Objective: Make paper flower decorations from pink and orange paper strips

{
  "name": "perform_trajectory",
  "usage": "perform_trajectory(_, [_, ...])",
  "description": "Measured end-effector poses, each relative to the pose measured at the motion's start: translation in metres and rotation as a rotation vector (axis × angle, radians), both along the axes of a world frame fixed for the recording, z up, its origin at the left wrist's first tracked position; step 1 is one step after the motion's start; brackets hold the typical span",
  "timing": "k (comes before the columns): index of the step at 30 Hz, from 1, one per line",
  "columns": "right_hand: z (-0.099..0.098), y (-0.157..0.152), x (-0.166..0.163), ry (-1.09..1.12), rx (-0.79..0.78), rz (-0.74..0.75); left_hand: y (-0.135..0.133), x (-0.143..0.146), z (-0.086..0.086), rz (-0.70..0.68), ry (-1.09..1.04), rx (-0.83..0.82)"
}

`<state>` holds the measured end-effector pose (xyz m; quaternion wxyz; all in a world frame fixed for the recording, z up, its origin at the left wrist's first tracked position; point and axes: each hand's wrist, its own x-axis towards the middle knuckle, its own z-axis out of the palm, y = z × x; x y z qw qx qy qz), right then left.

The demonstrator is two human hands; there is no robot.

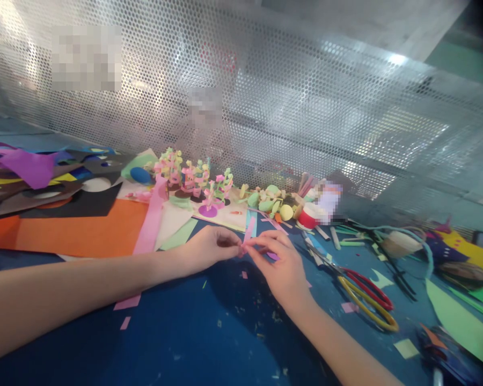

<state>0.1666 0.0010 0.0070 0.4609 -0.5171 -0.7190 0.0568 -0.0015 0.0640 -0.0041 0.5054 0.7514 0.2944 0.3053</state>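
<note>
My left hand (209, 247) and my right hand (279, 262) meet at the middle of the blue table (177, 332). The fingertips of both pinch a small pink paper strip (247, 233) that sticks up between them. Just behind the hands stand several small paper figures (193, 179) in pink and green on round bases. A long pink paper band (151, 222) lies to the left of my left hand.
Orange (76, 233), black and purple paper sheets pile up at the left. Scissors with red and yellow handles (366, 295) lie to the right of my right hand, beside green offcuts and a red-and-white tape roll (310, 215). A perforated metal screen (265, 107) closes off the back.
</note>
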Motion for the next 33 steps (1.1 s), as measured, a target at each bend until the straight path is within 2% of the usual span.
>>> perform_trajectory(8, [0.002, 0.002, 0.001, -0.028, -0.02, 0.019, -0.008, 0.0, 0.005, 0.11, 0.09, 0.238])
perform_trajectory(23, [0.002, 0.001, -0.001, -0.034, -0.037, 0.017, -0.011, 0.0, 0.009, 0.129, 0.125, 0.352])
perform_trajectory(29, [0.002, 0.002, -0.002, 0.009, -0.068, 0.036, -0.012, -0.001, 0.009, 0.145, 0.088, 0.311])
perform_trajectory(33, [0.004, 0.003, -0.002, 0.197, -0.23, 0.106, -0.007, 0.0, 0.006, 0.108, -0.026, 0.147])
